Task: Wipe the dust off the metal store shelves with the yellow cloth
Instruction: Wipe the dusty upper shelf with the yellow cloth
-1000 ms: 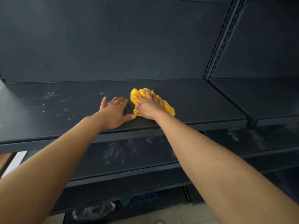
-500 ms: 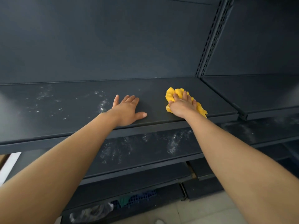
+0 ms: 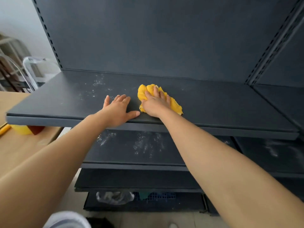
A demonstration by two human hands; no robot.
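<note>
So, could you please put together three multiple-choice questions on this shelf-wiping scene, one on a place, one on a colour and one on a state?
1. Where is the yellow cloth?
A. on the upper shelf, under the right hand
B. on the floor
C. on the shelf below

2. What colour is the upper shelf?
A. white
B. dark grey
C. red

3. How is the left hand?
A. gripping the cloth
B. raised in the air
C. flat on the upper shelf, holding nothing

Answers:
1 A, the right hand presses the cloth onto the upper shelf.
2 B, its metal surface is dark grey.
3 C, its fingers lie straight on the bare metal beside the cloth.
</note>
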